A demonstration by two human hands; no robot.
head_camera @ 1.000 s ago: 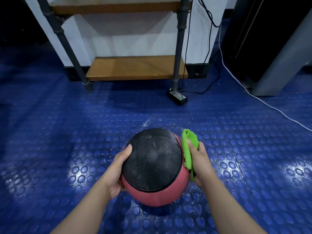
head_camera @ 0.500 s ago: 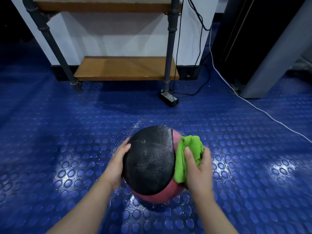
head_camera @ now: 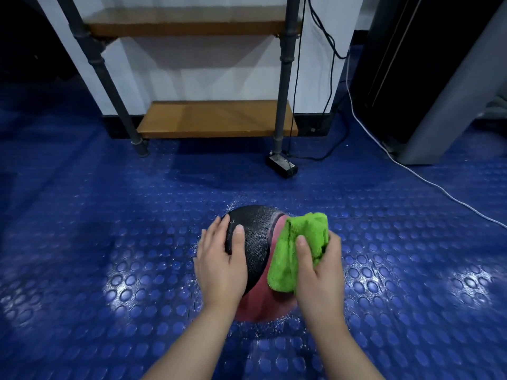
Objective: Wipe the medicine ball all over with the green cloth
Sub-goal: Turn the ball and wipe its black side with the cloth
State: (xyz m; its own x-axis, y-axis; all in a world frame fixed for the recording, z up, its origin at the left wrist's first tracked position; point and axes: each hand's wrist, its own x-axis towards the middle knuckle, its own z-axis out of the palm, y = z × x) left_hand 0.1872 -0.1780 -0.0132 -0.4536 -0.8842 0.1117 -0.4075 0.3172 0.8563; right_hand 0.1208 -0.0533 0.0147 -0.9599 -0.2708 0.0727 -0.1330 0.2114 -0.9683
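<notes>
a person's left hand lies flat on the black side of a medicine ball, fingers straight and spread, the ball resting on a blue studded floor. a bunched green cloth presses the ball's pink side, clutched in the right hand, thumb across it. a wooden shelf stands beyond.
</notes>
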